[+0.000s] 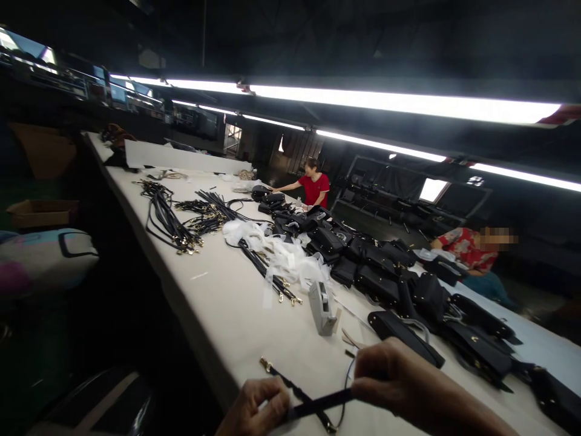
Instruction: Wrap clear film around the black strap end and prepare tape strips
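Observation:
A black strap [323, 402] is stretched between my two hands above the near end of the table. My left hand [259, 404] pinches its left end, with a pale strip below the fingers that I cannot make out clearly. The other end is in the closed fingers of my right hand [390, 376]. A gold clasp [265, 364] shows just beyond my left hand, on a dark strap section that runs under the stretched part. Past my hands stands a grey tape dispenser [321, 312]. Right of it lies a black bag [402, 333].
Bundles of black straps [167, 218] with gold clasps lie along the white table [204, 315]. White wrapping material [290, 257] is heaped mid-table, beside many black bags [376, 281]. Two people work across the table, one in a red shirt [316, 189]. A cardboard box [43, 213] stands left.

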Demonstrator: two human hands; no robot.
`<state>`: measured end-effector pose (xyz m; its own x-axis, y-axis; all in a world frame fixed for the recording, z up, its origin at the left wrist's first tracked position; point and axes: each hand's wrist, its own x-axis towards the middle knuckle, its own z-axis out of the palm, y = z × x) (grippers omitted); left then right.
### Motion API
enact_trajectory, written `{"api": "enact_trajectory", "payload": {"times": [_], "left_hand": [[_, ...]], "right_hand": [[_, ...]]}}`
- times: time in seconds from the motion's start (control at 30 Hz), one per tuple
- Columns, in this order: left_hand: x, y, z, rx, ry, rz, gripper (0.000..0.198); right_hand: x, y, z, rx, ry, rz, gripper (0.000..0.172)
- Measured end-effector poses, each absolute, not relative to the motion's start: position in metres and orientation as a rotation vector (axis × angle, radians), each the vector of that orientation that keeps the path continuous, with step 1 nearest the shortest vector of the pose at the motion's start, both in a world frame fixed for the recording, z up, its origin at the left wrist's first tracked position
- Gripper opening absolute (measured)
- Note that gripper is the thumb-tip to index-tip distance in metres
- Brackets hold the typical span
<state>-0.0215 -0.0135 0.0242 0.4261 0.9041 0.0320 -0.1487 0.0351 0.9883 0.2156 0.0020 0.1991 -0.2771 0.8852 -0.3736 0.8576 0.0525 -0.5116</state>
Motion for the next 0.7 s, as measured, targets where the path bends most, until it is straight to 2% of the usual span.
{"api": "enact_trajectory", "payload": {"times": [0.1, 0.23, 0.4, 0.53, 0.7], "left_hand": [[0.004, -0.005, 0.067, 1.232, 0.678, 1.018, 0.056], [0.003, 0.004, 0.087, 1.255, 0.621, 1.089, 0.051], [-0.050, 0.009, 0.037, 1.154, 0.790, 1.121, 0.057], [-0.079, 0.006, -0.008, 1.145, 0.879, 1.056, 0.061], [-0.081, 0.007, -0.020, 1.265, 0.958, 1.019, 0.059]], "right_hand": [[0.180, 0.009, 0.207, -1.789, -2.472, 0.812, 0.022], [0.178, 0.019, 0.214, -1.734, -2.437, 0.958, 0.022], [0.231, 0.029, 0.211, -1.753, -2.139, 1.293, 0.025], [0.249, 0.028, 0.204, -1.891, -2.154, 1.239, 0.008], [0.238, 0.031, 0.207, -1.904, -2.241, 1.171, 0.015]]}}
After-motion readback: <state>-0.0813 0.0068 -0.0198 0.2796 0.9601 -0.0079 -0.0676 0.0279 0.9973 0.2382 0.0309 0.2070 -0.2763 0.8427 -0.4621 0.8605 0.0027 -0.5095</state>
